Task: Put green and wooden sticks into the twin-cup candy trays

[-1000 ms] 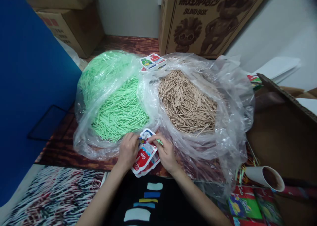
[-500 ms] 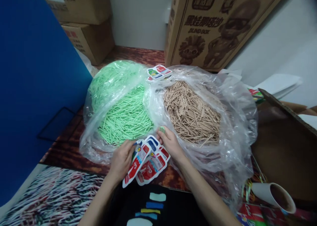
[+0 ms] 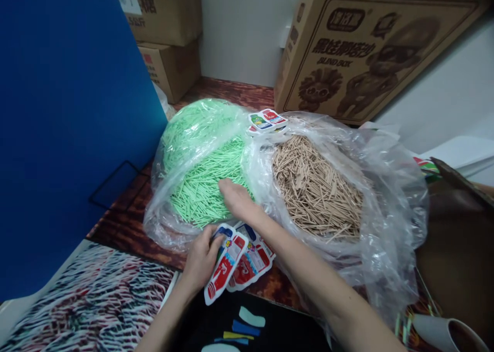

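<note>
My left hand [image 3: 201,259] is closed on a fan of small red, white and blue printed pouches [image 3: 239,259] at the near edge of the wooden table. My right hand [image 3: 237,200] reaches across into the clear plastic bag of green sticks [image 3: 200,182], palm down with its fingers curled onto the pile. I cannot make out whether anything is between the fingers. To the right lies a second clear bag filled with tan sticks [image 3: 316,187]. Two more small pouches [image 3: 266,121] rest on top where the two bags meet.
A blue panel [image 3: 69,110] stands at the left. Cardboard boxes [image 3: 370,48] line the wall behind the bags. An open brown box [image 3: 459,228] sits at the right, with a paper cup [image 3: 447,334] on its side near the bottom right. A patterned sheet [image 3: 88,300] lies at bottom left.
My right hand left the pouches and moved left and forward into the bag of green sticks. My left hand keeps the pouches, now fanned out. The view has shifted left.
</note>
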A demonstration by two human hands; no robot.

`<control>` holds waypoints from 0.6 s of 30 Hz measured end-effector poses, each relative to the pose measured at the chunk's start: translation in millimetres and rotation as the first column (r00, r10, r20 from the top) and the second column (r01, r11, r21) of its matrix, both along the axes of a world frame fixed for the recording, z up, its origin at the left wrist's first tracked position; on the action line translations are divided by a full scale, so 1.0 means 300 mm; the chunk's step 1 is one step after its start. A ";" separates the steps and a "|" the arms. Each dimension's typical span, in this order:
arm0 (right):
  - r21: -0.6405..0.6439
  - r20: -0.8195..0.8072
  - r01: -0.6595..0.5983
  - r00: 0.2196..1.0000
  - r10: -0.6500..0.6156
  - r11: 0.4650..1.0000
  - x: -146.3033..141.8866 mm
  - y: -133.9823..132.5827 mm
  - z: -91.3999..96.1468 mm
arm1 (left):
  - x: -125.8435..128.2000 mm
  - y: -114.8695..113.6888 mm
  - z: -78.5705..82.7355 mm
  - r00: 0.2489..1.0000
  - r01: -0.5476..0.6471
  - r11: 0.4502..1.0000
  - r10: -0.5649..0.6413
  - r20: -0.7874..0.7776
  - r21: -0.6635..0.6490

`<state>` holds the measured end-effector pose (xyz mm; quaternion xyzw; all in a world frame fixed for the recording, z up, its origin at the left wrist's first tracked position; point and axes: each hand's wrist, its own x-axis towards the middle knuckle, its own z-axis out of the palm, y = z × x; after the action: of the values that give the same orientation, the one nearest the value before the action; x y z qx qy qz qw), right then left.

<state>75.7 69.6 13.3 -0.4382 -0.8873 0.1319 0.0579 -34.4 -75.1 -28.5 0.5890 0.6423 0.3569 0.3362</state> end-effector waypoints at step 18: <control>-0.772 -0.530 -0.467 0.100 -0.842 0.431 0.257 -0.092 0.054 | 0.061 0.076 0.032 0.923 -0.029 0.993 -0.016 0.385 0.112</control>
<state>152.8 41.9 29.6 -0.3351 -0.3021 0.7936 0.4083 -16.1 -52.3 -18.8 0.5236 0.5438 0.5034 0.4203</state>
